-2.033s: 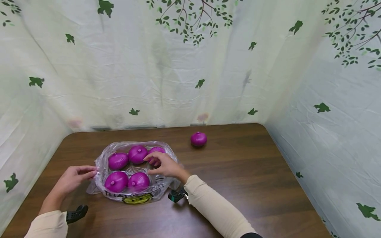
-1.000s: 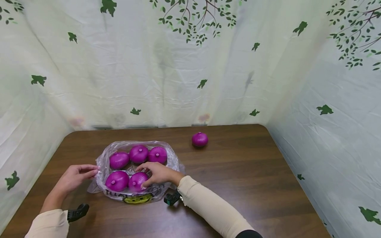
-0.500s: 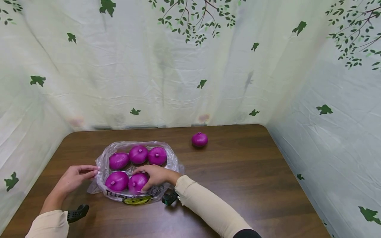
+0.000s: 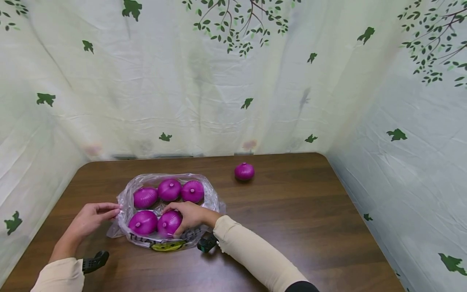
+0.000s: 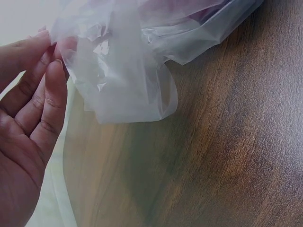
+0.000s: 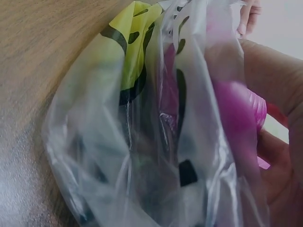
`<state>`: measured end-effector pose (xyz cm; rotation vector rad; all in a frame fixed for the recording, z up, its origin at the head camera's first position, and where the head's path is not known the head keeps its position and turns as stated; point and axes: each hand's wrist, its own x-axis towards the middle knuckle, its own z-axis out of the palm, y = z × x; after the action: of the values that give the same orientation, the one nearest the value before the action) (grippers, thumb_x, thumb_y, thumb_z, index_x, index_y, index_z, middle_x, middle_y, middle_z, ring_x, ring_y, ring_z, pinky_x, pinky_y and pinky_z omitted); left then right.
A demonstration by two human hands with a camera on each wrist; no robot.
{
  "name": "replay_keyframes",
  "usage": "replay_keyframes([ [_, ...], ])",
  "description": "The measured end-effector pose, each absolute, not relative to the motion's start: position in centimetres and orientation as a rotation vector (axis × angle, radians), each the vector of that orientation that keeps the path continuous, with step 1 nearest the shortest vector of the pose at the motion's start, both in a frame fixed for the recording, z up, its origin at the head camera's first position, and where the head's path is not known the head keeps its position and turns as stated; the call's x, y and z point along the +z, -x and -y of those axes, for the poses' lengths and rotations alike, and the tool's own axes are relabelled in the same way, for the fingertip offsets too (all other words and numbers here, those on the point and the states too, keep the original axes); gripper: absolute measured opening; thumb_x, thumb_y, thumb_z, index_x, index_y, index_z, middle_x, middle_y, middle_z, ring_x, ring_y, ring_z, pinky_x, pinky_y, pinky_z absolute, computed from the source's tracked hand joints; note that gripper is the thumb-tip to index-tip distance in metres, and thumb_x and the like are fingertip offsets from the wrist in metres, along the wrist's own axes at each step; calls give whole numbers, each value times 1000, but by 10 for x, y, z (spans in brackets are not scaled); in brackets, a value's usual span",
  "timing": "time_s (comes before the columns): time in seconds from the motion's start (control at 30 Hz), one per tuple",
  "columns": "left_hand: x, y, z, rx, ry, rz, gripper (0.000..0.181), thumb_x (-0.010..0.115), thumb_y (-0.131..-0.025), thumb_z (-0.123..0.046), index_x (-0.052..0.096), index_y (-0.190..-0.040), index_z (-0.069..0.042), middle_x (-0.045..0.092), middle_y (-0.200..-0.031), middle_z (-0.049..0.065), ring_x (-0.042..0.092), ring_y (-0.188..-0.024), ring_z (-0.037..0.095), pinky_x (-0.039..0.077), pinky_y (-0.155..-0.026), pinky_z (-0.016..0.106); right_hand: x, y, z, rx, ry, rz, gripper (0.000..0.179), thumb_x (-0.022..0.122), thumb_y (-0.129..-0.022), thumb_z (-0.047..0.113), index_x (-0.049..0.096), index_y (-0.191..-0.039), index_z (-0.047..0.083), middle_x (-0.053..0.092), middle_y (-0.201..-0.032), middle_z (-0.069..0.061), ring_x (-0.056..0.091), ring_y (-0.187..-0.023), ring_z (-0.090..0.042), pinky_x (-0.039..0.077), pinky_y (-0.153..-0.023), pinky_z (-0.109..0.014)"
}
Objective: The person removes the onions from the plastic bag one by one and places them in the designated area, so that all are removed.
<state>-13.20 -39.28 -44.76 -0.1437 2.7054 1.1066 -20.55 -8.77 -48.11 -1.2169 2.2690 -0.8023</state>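
A clear plastic bag (image 4: 125, 194) with a yellow print lies open on the table, several purple onions inside it. My left hand (image 4: 91, 219) pinches the bag's left rim between thumb and fingers; in the left wrist view the film (image 5: 128, 90) hangs from the fingertips. My right hand (image 4: 191, 215) reaches into the bag and grips the front right onion (image 4: 169, 224), thumb on its near side and fingers over its far side. Through the film in the right wrist view, that onion (image 6: 236, 111) shows between thumb and fingers. Beside it sits the front left onion (image 4: 143, 222).
One more purple onion (image 4: 244, 172) stands alone near the back edge of the brown wooden table (image 4: 292, 219). A pale curtain (image 4: 219, 81) with leaf prints encloses the table at the back and sides.
My right hand has moved from above the back right onion toward the front left and closed round the front right onion. My left hand has stayed at the bag's rim.
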Motion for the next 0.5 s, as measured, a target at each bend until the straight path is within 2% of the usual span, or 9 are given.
replay_keyframes([
  [0.1, -447, 132, 392, 1104, 142, -2713, 54, 61, -94, -38, 61, -121, 9, 66, -110, 22, 63, -88, 16, 46, -85, 54, -480, 207, 85, -840, 1211, -2287, 74, 90, -66, 17, 53, -129, 21, 60, -123, -2, 56, -105, -7, 42, -84, -15],
  [0.33, -444, 132, 391, 1122, 148, -2694, 58, 61, -93, -42, 60, -122, 10, 65, -111, 23, 63, -92, 22, 45, -86, 58, -477, 212, 74, -1024, 1175, -2315, 73, 90, -65, 20, 54, -129, 18, 60, -125, -3, 54, -108, -5, 40, -90, -15],
  [0.5, -445, 132, 391, 1121, 146, -2697, 57, 61, -93, -41, 60, -121, 10, 66, -110, 23, 63, -89, 18, 44, -86, 59, -476, 212, 66, -1125, 1130, -2296, 73, 90, -66, 19, 54, -130, 17, 58, -129, -2, 53, -113, -6, 40, -93, -18],
])
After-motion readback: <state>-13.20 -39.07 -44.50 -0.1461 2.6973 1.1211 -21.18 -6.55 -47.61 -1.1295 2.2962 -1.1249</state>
